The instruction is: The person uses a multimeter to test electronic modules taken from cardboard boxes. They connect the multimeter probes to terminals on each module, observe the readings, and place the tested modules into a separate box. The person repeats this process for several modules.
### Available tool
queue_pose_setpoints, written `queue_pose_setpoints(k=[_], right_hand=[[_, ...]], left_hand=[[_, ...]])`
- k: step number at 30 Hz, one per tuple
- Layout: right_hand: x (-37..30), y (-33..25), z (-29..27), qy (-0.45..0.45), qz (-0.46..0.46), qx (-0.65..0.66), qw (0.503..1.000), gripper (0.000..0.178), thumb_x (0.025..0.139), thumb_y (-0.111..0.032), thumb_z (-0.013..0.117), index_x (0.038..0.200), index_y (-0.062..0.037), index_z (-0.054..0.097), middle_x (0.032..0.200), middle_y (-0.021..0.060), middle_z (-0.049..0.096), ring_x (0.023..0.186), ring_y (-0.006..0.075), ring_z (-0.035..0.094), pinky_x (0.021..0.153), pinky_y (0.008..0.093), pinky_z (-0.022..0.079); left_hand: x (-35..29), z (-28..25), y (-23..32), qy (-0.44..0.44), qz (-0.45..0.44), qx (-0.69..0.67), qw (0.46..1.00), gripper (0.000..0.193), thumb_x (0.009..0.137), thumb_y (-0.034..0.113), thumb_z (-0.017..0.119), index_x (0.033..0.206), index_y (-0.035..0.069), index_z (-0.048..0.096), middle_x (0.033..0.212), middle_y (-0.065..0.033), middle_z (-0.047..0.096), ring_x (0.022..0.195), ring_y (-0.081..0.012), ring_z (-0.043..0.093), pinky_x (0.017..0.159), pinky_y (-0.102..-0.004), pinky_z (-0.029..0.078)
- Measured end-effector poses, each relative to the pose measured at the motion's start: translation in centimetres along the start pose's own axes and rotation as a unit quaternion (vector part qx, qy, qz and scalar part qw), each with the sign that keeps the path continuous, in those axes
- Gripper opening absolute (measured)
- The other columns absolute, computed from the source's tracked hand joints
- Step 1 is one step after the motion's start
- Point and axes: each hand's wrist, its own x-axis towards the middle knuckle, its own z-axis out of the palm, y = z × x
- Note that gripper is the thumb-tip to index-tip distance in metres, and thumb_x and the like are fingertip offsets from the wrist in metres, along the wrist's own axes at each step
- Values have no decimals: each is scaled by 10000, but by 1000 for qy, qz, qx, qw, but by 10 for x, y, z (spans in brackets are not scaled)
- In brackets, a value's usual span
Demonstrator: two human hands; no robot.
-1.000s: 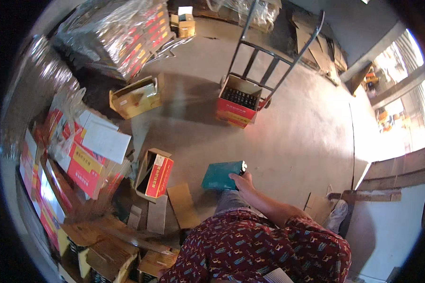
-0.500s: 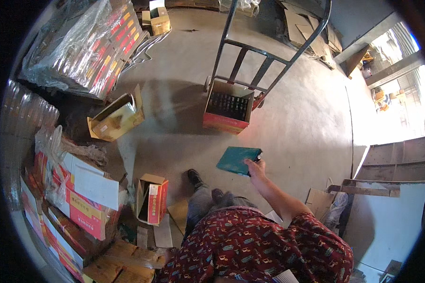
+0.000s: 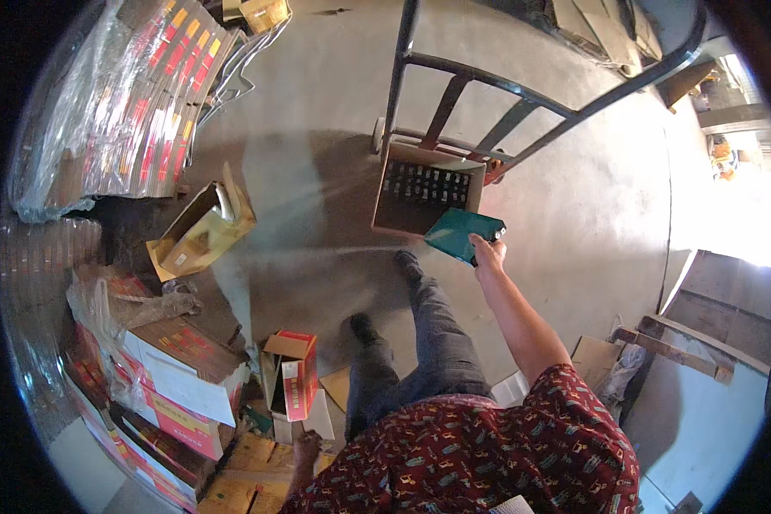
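Note:
In my right hand (image 3: 488,251) I grip a flat teal rectangular slab (image 3: 461,231) by its near right corner; its exact kind does not show. Its far left edge overlaps, in view, the near rim of a red open carton (image 3: 400,224) holding rows of dark, light-tipped items (image 3: 428,184). That carton stands by the foot of a dark metal hand truck (image 3: 488,79). My left hand (image 3: 307,444) hangs low at my left side, beside a small upright red carton (image 3: 300,377) with open flaps. Its fingers are too small and dark to read.
Plastic-wrapped stacks of flat cartons (image 3: 146,111) rise at the far left. An open yellow-brown box (image 3: 201,236) lies on the floor before them. Nearer left are piled red-and-white cartons (image 3: 180,403). Wooden boards (image 3: 677,347) lean at the right, and folded cardboard (image 3: 595,30) lies at the back.
I have stepped toward the hand truck, one leg forward. The teal slab in my right hand has come up to the carton's near edge. My left hand has come into view.

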Motion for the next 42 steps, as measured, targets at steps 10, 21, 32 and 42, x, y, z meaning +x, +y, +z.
queue_pose_setpoints(k=[10, 21, 32, 42], right_hand=[[135, 64, 94, 26, 35, -317, 947, 252, 753, -123, 840, 956, -30, 723, 922, 106, 752, 826, 216, 703, 776, 384, 570], [196, 151, 98, 73, 60, -451, 887, 404, 755, -217, 871, 1038, -36, 648, 1090, 221, 725, 1030, 389, 705, 903, 465, 568], [252, 208, 99, -33, 7, -618, 785, 420, 835, -260, 792, 1180, -40, 694, 1185, 234, 716, 1106, 425, 688, 970, 480, 564], [245, 198, 93, -40, 22, -677, 735, 728, 844, -351, 814, 1422, -34, 506, 1355, 249, 627, 1212, 415, 645, 1008, 488, 556]], left_hand=[[-59, 60, 77, -74, -138, 126, 980, 277, 992, 192, 665, 1165, -20, 714, 840, -136, 720, 671, -205, 656, 624, -379, 551], [-50, 69, 70, -19, -162, 212, 963, 347, 938, 277, 729, 1148, 1, 738, 973, -179, 750, 887, -327, 709, 772, -467, 572], [-28, 100, 86, -11, -178, 228, 957, 345, 936, 283, 731, 1137, 3, 737, 992, -178, 750, 915, -333, 707, 793, -471, 569], [-17, 108, 85, -16, -148, 227, 962, 345, 934, 289, 733, 1128, 4, 736, 1010, -177, 750, 941, -339, 704, 813, -475, 566]])
